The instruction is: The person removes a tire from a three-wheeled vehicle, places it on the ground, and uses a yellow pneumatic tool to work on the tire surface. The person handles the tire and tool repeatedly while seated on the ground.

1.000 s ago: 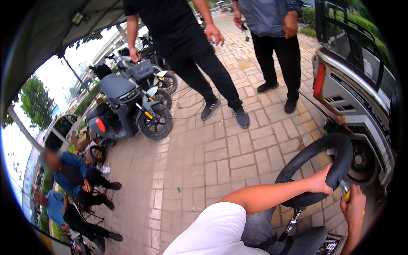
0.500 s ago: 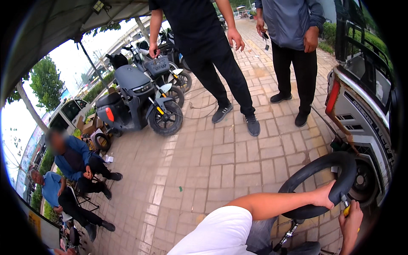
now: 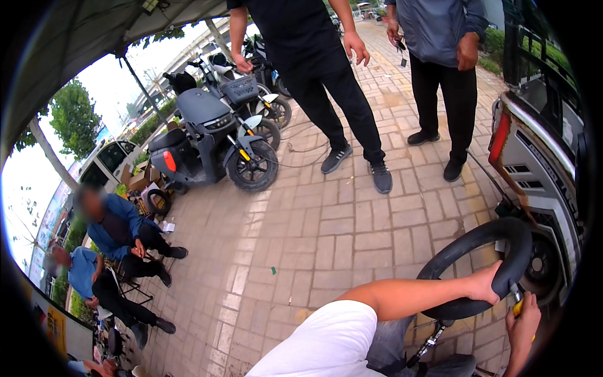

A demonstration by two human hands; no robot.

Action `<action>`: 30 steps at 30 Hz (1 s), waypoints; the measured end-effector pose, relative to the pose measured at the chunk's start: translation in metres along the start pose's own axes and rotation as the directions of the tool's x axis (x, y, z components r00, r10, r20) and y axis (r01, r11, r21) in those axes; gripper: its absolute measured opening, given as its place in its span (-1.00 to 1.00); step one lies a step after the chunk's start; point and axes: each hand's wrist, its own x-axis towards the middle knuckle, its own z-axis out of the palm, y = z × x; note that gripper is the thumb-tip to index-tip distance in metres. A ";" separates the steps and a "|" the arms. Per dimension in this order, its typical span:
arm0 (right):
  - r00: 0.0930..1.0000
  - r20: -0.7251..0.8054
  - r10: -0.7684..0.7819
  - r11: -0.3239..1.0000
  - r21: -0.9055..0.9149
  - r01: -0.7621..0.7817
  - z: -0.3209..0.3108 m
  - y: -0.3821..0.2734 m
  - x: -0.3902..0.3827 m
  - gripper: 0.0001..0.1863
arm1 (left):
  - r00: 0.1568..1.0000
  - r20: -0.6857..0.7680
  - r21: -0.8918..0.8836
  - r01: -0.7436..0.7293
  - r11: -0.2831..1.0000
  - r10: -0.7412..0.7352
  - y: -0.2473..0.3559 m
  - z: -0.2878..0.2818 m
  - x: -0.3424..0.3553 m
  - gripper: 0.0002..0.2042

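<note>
Head cam: 2 hands [image 3: 485, 284] [image 3: 524, 319] hold 1 blk ring [image 3: 517, 251], 1 yel-handled tool [image 3: 517, 308].

The person wears a white short-sleeved top [image 3: 314, 349], its visible cloth plain and lightly creased, with the left sleeve [image 3: 352, 317] loose and ending near the elbow [image 3: 367, 296]. The left forearm [image 3: 418, 296], left hand [image 3: 483, 286] and right hand [image 3: 524, 319] are bare. Grey-blue jeans [image 3: 389, 344] cover the legs, one knee [image 3: 457, 366] looking darker.

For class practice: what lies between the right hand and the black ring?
The metal end of the yellow-handled tool the right hand holds, in the head view.
</note>
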 end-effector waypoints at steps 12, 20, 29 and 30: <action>1.000 0.017 0.023 0.998 -0.063 -0.022 -0.005 -0.011 -0.010 -0.54 | 0.998 0.058 -0.053 0.027 0.998 -0.024 0.032 -0.009 -0.018 0.01; 1.000 0.015 0.008 0.988 -0.153 -0.005 -0.019 -0.011 -0.003 -0.46 | 0.984 -0.015 0.266 0.176 0.948 -0.178 0.044 -0.013 -0.009 0.00; 0.993 0.100 0.058 0.993 -0.108 -0.047 -0.036 0.008 -0.011 -0.64 | 0.988 0.110 -0.069 0.117 0.991 -0.109 0.035 -0.001 0.000 -0.12; 0.996 0.076 0.043 0.993 -0.116 -0.034 -0.036 0.008 -0.013 -0.64 | 0.987 0.121 -0.066 0.115 0.991 -0.107 0.036 -0.002 0.000 -0.13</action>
